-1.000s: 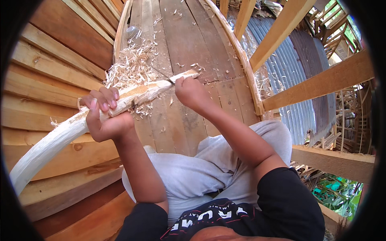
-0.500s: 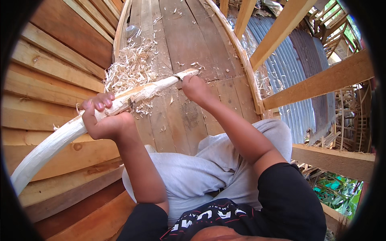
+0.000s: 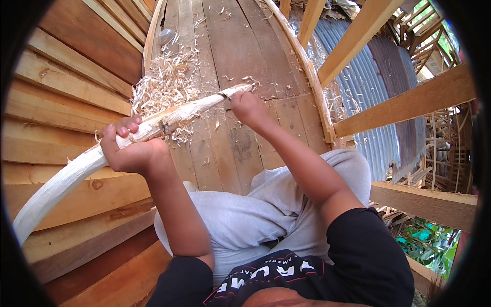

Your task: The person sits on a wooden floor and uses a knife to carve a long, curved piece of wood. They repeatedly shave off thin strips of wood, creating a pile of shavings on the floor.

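Note:
A long, curved, pale wooden pole (image 3: 71, 176) runs from the lower left up to a narrow tip near the middle of the view. Its bark is stripped, and a dark knot marks its side. My left hand (image 3: 130, 143) is wrapped round the pole at mid-length, close to the plank wall. Near the tip my right hand (image 3: 249, 108) is closed in a fist on a knife, mostly hidden by the fingers. Its dark blade (image 3: 224, 95) lies across the pole's surface.
Curled wood shavings (image 3: 166, 82) are heaped on the plank floor (image 3: 240, 148) beyond the pole. A small clear cup (image 3: 166, 36) lies behind them. Wooden planks (image 3: 66, 112) rise at left. Railing beams (image 3: 409, 102) and corrugated metal sheets (image 3: 358, 66) stand at right.
The pole and my left hand have shifted slightly left. My right hand and the knife stay near the tip, with the blade a little further down the pole.

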The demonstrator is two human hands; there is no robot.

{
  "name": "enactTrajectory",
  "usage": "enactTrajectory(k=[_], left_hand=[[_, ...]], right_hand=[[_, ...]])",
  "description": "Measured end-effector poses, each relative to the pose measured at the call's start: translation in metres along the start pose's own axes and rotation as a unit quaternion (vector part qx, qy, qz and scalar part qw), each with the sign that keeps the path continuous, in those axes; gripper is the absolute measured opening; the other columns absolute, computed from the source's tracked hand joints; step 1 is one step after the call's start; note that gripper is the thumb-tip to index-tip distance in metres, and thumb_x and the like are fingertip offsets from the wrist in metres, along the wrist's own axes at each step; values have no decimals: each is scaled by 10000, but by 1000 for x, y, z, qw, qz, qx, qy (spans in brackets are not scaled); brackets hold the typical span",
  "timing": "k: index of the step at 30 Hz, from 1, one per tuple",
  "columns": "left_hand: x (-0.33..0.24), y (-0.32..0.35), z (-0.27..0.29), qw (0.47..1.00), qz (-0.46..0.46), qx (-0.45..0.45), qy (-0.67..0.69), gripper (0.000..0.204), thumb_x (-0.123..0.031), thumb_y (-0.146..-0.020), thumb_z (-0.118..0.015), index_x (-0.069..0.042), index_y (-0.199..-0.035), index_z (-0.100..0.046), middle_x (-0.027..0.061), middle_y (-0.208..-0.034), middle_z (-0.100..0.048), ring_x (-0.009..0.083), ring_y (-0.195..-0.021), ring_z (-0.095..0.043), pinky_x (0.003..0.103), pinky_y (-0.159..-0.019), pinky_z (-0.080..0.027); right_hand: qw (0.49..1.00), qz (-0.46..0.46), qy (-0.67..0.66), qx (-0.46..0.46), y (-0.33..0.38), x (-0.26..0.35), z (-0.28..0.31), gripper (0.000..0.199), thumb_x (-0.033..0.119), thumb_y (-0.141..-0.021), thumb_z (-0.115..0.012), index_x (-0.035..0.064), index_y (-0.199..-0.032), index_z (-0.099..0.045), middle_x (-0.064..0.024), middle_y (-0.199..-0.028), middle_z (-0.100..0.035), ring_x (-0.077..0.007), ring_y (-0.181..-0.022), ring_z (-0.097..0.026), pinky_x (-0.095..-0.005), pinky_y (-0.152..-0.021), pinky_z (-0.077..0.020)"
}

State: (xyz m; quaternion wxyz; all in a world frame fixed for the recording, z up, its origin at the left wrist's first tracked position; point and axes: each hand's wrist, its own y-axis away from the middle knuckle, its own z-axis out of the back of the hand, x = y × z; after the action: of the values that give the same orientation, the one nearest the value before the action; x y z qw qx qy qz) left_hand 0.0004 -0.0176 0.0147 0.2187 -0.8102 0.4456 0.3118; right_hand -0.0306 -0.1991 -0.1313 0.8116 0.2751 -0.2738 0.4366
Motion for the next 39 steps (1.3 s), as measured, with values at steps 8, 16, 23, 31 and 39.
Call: enactTrajectory(k=[8,16,23,31,39], left_hand=[[2,0,-2,1000,10,20,14,183,-121,-700,-540,-149,-732,-362,-17,-605,-323,127,-536,-338,319,-612,-360],[-1,2,-1,999,2,33,10,147,-114,-692,-509,-143,-702,-365,-17,-581,-330,125,-524,-358,291,-592,-359],[0,-12,11,999,12,36,13,163,-117,-711,-521,-152,-724,-362,-24,-600,-326,123,-537,-342,313,-608,-351],[-1,-2,5,995,12,91,43,116,-97,-704,-490,-132,-751,-391,-16,-567,-361,118,-508,-372,281,-584,-370],[-2,-1,9,969,17,236,67,119,-91,-702,-497,-134,-732,-390,-13,-575,-356,108,-510,-364,287,-581,-355]], right_hand=[[1000,11,11,1,-3,0,3,539,344,-928,-305,-43,-819,-664,-271,-879,-646,-437,-870,-620,-502,-814,-479],[999,11,36,4,-7,-6,0,541,356,-928,-303,-19,-840,-682,-247,-878,-659,-415,-871,-632,-502,-818,-478],[999,10,36,32,5,16,4,539,349,-927,-298,-24,-851,-679,-264,-929,-649,-437,-903,-619,-500,-847,-468],[998,-29,55,-13,-19,-28,1,531,350,-934,-294,-33,-889,-659,-281,-959,-635,-448,-946,-604,-500,-857,-462],[981,-54,177,54,-48,-75,4,499,348,-957,-302,1,-1126,-617,-212,-1198,-594,-374,-1107,-574,-504,-933,-443]])
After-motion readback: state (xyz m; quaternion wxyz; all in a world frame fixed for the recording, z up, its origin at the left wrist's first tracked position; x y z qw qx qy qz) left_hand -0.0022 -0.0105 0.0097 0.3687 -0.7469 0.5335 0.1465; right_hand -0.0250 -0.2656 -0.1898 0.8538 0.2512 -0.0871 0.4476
